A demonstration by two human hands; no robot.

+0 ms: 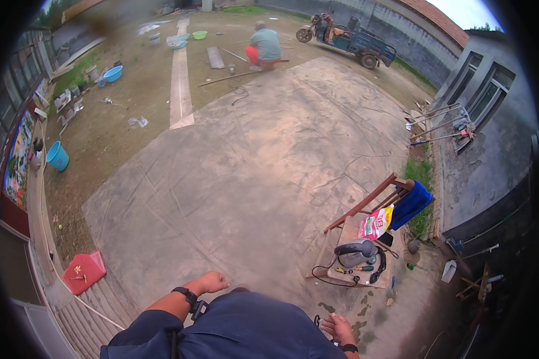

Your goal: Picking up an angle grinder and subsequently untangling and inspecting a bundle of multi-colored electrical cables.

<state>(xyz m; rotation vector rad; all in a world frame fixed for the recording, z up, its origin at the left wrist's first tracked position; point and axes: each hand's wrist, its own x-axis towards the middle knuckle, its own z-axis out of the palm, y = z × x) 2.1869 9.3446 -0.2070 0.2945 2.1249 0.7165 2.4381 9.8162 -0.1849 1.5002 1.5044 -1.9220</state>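
Observation:
My left hand [213,281] is held in front of my body with its fingers curled in, and nothing shows in it. A dark band and a small device are strapped at that wrist. Lower down on the right, my right hand [339,328] has its fingers bent together. A small dark loop [317,321] shows at its edge; what it belongs to is too small to make out. Nearest to this hand stands a wooden chair [336,238]. On its seat lie a grey corded device [353,256], a screwdriver [364,268], a dark phone [385,239] and a pink-and-white packet [375,224].
A blue cloth [412,205] hangs over the chair's back. At left are a red mat [84,272] by ribbed steps and a blue bucket [57,156]. Far off, a person [265,46] squats near basins, planks and a cargo tricycle [348,40]. Tools lean by the right wall.

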